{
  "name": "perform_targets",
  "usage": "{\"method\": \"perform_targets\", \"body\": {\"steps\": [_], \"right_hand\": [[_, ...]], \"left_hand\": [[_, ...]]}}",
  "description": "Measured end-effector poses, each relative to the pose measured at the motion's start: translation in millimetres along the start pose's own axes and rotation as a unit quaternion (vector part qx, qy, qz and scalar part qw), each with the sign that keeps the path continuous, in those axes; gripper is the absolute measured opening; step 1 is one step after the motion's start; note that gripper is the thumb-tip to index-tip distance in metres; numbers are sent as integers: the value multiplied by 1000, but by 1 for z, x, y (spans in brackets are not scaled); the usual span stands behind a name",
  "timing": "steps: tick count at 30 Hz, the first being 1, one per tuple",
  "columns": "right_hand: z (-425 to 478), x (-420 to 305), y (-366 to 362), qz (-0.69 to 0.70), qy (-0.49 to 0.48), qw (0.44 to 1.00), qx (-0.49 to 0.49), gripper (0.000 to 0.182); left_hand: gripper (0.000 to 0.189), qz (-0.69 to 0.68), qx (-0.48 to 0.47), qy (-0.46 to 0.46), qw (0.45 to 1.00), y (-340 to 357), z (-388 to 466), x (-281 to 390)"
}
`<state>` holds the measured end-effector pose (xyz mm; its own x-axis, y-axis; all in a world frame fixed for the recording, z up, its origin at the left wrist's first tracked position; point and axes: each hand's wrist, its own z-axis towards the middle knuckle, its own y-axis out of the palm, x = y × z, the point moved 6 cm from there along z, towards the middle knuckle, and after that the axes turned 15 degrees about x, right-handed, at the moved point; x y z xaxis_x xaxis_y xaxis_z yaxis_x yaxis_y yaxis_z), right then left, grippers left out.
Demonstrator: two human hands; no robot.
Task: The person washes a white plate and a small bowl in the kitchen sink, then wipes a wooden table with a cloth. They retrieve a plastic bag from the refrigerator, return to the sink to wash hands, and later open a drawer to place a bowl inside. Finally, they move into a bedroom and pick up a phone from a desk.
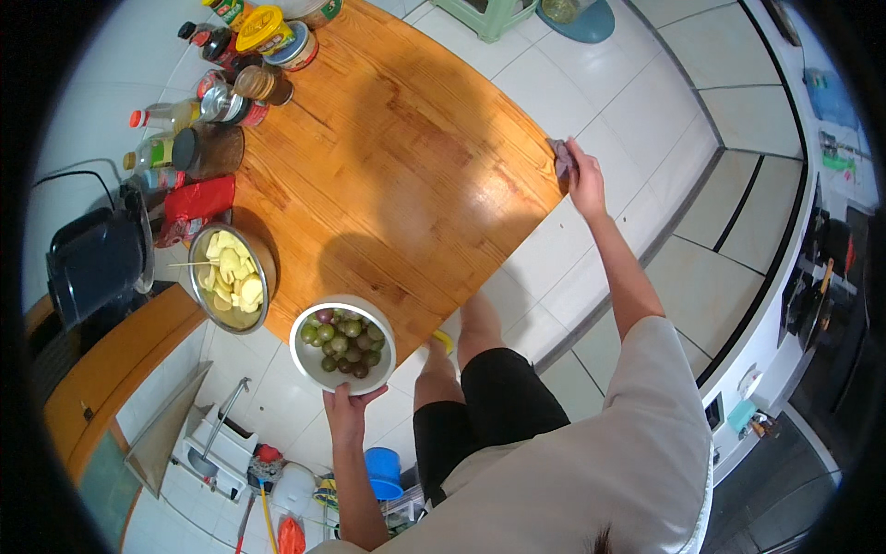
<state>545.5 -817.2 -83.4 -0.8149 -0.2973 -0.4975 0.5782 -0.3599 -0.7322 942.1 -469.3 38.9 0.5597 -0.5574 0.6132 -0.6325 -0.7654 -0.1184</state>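
Observation:
My left hand (346, 412) grips the near rim of a white bowl (302, 363), which is at the table's near left edge. Several round green and purplish fruits (339, 344), like grapes or plums, lie inside it. At the table's far right corner, my right hand (587, 181) holds a crumpled purple-grey cloth (563, 159) against the edge. The wooden tabletop (408, 159) stretches between my hands, with shadows across it. Left of the white bowl stands a steel bowl (268, 277) of pale yellow cut pieces (235, 270), with a thin stick poking out.
Jars, bottles and cans (221, 104) crowd the table's left side, beside a red packet (201, 197). A dark appliance (97, 249) stands by the wall. On the floor are a green plastic stool (484, 24), a blue bucket (383, 471) and mops (266, 471).

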Motion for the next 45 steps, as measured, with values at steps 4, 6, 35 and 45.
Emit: {"method": "perform_targets", "body": {"steps": [4,6,35,45], "right_hand": [[-34,-36,16,103,50,987,114,16],[-109,-52,59,395,500,767,75,22],[-302,-381,125,292,239,891,-253,19],[-318,-477,143,293,121,930,-186,28]], "left_hand": [[47,-17,-13,-10,1000,-25,-4,-17],[46,-9,-9,-9,1000,-43,-10,-27],[44,-97,64,22,993,-267,-28,-73],[46,-178,84,-29,980,-284,-30,-89]]}}
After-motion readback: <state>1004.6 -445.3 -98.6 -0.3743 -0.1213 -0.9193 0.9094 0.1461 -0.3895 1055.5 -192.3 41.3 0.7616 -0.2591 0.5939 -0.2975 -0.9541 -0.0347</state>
